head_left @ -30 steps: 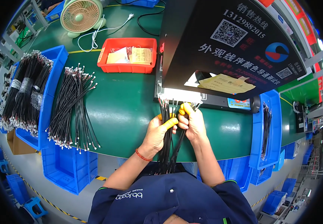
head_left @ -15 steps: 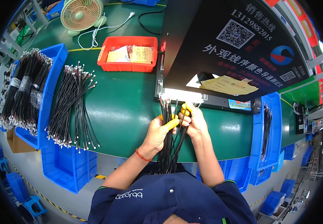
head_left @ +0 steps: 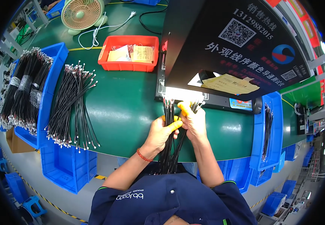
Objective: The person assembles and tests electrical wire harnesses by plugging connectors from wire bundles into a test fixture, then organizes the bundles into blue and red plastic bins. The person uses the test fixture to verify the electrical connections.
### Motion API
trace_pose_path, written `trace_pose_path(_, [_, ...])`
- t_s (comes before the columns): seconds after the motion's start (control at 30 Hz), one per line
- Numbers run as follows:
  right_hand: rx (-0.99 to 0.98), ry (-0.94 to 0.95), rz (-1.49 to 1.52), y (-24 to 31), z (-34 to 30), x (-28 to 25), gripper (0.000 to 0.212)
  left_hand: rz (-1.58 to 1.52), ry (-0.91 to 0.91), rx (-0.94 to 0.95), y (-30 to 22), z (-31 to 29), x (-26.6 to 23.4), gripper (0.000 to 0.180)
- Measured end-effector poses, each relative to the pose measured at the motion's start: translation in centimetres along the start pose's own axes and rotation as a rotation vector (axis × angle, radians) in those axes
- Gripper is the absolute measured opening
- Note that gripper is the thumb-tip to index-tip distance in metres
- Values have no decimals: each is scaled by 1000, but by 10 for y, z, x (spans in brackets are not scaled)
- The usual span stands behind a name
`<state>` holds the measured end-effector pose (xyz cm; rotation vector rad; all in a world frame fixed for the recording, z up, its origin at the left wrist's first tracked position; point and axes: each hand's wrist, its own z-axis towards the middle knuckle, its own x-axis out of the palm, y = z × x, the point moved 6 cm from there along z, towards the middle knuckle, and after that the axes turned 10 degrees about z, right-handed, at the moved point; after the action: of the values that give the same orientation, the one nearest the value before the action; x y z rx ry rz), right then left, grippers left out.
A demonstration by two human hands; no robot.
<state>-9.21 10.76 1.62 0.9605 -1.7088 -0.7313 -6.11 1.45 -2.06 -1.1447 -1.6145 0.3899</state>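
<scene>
The black cables (head_left: 168, 110) in your grip are slim and fairly straight, tipped with small white connectors and reddish wire ends, and they run from just below the lit opening of the black machine (head_left: 211, 48) down toward your shirt (head_left: 173, 198). Your left hand (head_left: 158, 132) pinches the thicker bunch; your right hand (head_left: 195, 122) pinches a thinner one. Compared with the earlier frame, your right fingers sit nearer your left thumb, above the green surface (head_left: 125, 101).
</scene>
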Motion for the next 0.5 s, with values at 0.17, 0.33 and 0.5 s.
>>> trace_pose_path(0.17, [129, 1, 57, -7, -5, -1, 19, 4, -5, -9, 4, 0, -1, 12])
trace_pose_path(0.33, [179, -60, 209, -14, 2, -7, 23, -41, 32, -2, -6, 0, 6, 12])
trace_pose_path(0.5, [287, -44, 445, -26, 14, -22, 22, -292, 4, 64, -11, -3, 0, 8])
